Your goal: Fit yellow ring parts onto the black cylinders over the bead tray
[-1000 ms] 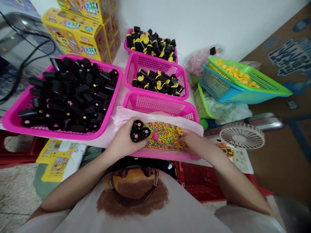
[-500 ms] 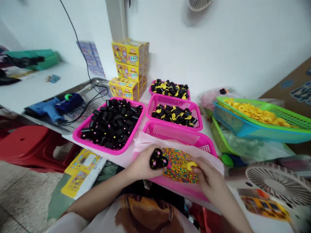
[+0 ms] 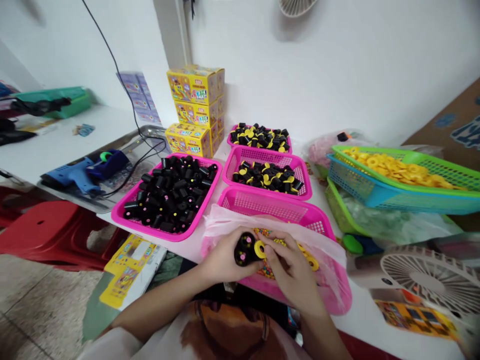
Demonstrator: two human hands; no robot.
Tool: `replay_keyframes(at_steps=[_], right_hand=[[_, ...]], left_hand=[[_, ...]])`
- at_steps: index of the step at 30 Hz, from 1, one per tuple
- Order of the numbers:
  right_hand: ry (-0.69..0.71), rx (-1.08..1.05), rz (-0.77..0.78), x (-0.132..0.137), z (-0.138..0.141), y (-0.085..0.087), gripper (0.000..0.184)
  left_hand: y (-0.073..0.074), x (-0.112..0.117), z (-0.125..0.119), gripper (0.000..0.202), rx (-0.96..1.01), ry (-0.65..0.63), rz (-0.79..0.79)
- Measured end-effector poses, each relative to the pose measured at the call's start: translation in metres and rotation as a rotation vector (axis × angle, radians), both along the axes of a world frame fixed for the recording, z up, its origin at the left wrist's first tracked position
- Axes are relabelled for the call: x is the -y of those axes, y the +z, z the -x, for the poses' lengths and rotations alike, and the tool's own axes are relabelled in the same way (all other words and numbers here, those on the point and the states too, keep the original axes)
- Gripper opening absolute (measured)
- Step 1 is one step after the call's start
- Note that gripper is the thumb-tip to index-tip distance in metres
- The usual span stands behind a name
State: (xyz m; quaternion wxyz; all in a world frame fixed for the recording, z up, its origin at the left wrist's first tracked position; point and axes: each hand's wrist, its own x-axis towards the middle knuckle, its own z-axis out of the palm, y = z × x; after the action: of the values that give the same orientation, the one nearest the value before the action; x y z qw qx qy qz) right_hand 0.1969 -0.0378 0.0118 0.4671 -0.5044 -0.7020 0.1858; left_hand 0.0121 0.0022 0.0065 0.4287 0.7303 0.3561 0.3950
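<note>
The left hand curls its fingers around the black cylinders at lower center of the frame, their pink-dotted ends facing up toward the camera, so their long axes run roughly toward the lens. The right hand pinches a yellow ring between its fingertips, with the ring touching the cylinders' right side. Both hands are above a pink basket holding colored beads.

smooth black plastic cylinders, glossy plastic basket
</note>
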Motion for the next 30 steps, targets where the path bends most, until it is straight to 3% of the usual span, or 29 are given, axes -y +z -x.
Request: replay_keyframes(at_steps=[6,12,15,23,30], right_hand=[[-0.090,0.066,-0.069,0.003,0.011,0.005,0.023],[0.125,0.248,-0.245,0.003,0.005,-0.006,0.042],[0.134,0.324,-0.310,0.004,0.000,-0.009,0.056],[0.095,0.177,-0.256,0.007,-0.007,-0.002,0.057],[0.139,0.351,-0.285,0.009,-0.004,-0.001,0.068]], left_hand=[[0.002,-0.004,0.004,0.041,0.002,0.001,0.082],[-0.001,-0.009,0.010,0.038,0.031,0.015,0.104],[-0.001,-0.009,0.012,0.038,0.021,-0.009,0.102],[-0.001,-0.007,0.013,0.038,0.063,-0.067,0.100],[-0.003,-0.006,0.016,0.038,0.079,-0.037,0.077]])
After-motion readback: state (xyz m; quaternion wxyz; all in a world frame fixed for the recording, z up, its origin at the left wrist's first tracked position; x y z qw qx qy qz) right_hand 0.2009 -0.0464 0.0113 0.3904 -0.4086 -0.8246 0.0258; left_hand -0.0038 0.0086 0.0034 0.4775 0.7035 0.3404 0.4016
